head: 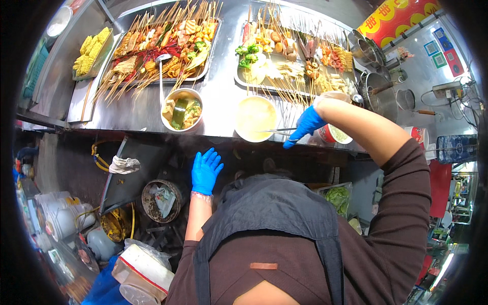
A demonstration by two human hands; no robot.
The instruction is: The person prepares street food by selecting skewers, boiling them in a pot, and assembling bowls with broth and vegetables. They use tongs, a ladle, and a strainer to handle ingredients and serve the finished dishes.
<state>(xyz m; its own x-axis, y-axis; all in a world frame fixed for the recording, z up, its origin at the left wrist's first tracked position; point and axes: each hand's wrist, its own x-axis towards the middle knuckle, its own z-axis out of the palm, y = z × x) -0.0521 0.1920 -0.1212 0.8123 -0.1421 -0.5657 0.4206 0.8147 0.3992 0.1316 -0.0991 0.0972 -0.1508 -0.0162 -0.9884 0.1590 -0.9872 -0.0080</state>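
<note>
My right hand (306,126), in a blue glove, holds metal tongs (280,131) whose tips reach over a round tub of pale yellow liquid (256,117) at the counter's front edge. My left hand (206,170), gloved in blue, is raised in front of the counter with its fingers apart and nothing in it. A bowl of tofu pieces and greens in broth (182,110) stands left of the tub, with a white ladle (161,76) beside it. Partly hidden behind my right hand, a red and white paper bowl (339,135) stands on the counter.
Two metal trays of skewered food (207,66) (244,82) lie at the back. A container of yellow noodles (91,53) stands left. Metal strainers and pots (381,95) are at the right. Below the counter are a waste bucket (162,202) and a cloth on a metal panel (124,164).
</note>
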